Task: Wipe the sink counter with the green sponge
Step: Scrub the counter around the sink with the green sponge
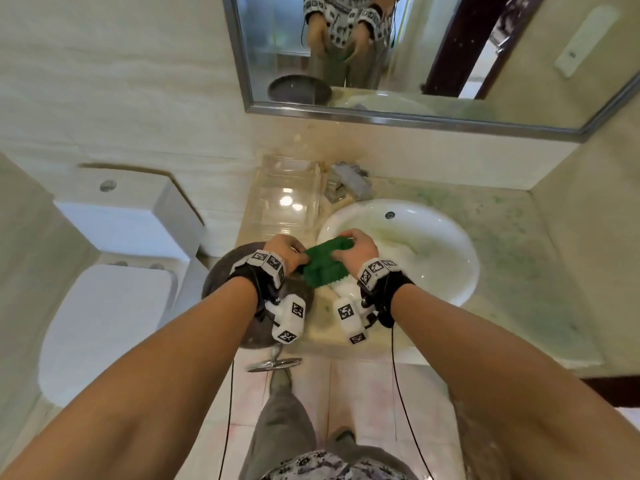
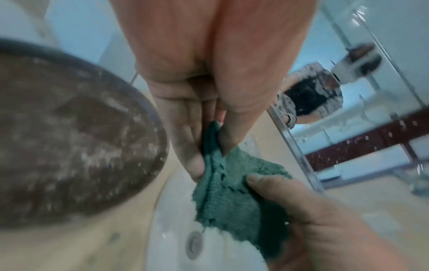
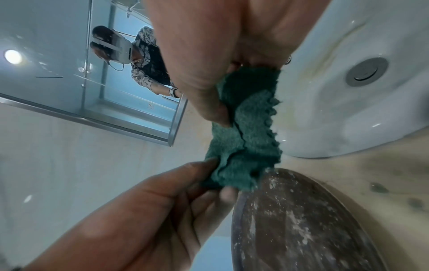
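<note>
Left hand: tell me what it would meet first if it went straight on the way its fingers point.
The left hand pinches the green sponge and points toward the right hand, which grips the other end. Past the sponge, it would probably meet that hand first, above the sink; depth is unclear.

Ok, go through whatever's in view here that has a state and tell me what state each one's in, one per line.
green sponge: folded, held up between both hands, off the counter
left hand: pinches the sponge's left end
right hand: grips the sponge's right end
sink: no standing water, drain stopper looks down
counter: green-speckled, not being wiped
dark round basin: upright, inside streaked with white residue
clear box: looks empty
</note>
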### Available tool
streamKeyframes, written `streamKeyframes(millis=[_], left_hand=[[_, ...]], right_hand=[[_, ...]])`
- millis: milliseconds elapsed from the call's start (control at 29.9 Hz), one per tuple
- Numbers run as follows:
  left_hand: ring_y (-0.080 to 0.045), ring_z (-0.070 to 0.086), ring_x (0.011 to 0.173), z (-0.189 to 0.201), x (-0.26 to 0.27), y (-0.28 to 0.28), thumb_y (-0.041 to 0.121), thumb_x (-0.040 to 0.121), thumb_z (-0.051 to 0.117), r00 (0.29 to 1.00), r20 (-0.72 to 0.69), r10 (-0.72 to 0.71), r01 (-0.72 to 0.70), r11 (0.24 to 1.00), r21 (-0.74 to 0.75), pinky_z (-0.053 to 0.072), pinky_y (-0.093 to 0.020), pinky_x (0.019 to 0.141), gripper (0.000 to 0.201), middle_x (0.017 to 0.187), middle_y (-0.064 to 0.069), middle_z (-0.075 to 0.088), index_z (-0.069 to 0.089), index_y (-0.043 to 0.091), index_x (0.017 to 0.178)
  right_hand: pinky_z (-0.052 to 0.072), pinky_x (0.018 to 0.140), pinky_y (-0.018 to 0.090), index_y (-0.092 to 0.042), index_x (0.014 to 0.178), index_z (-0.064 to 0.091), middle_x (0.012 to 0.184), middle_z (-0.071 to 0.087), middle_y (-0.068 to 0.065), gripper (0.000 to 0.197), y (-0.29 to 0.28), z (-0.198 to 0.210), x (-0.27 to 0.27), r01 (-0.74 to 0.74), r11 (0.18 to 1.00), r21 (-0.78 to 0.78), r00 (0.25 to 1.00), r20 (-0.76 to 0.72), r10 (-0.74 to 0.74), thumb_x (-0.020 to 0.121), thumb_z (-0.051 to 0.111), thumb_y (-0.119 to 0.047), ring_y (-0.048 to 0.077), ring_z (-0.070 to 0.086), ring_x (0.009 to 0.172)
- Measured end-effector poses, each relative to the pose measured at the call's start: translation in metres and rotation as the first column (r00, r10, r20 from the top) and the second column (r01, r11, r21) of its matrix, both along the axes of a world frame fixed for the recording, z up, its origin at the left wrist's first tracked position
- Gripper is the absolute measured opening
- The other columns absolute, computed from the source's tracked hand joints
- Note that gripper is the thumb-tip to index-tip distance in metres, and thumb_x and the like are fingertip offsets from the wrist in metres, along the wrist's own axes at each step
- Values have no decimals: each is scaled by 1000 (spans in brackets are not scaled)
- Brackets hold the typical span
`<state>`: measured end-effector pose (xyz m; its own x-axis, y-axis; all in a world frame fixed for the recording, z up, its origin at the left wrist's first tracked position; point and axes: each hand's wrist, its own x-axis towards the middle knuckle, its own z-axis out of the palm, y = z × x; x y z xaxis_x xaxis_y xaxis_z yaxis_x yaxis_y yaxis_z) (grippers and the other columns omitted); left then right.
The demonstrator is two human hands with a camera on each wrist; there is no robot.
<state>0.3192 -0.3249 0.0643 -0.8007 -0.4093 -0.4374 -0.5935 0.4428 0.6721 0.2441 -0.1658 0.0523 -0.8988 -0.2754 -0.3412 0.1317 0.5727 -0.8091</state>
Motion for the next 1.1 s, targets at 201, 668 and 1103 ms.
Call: streamKeyframes(millis=[201,668,1103], left_hand=[[-36,61,113,7,7,43,13,91,64,985,29,168,-170,959,226,52,-39,95,17,123,-22,63,69,5,105],[-14,70,82,-15,29,49,26,92,62,995,103,18,-29,994,104,52,-24,69,18,85,-4,67,66,9,100],[-43,1,145,-117,38,-4,61,63,80,852,447,-271,413,873,-260,22,-67,110,118,161,-8,0,8,30,152]], right_hand=[[52,96,42,-23,103,70,103,70,4,28,28,-2,24,-115,979,-168,991,-82,103,80,67,-8,23,64,101],[58,81,36,-24,108,63,105,67,9,38,45,-38,44,-176,984,32,984,-38,177,75,67,-6,26,64,96],[46,91,34,-20,122,61,121,61,9,35,28,-86,28,-365,814,451,898,-61,436,87,58,-17,31,57,109]])
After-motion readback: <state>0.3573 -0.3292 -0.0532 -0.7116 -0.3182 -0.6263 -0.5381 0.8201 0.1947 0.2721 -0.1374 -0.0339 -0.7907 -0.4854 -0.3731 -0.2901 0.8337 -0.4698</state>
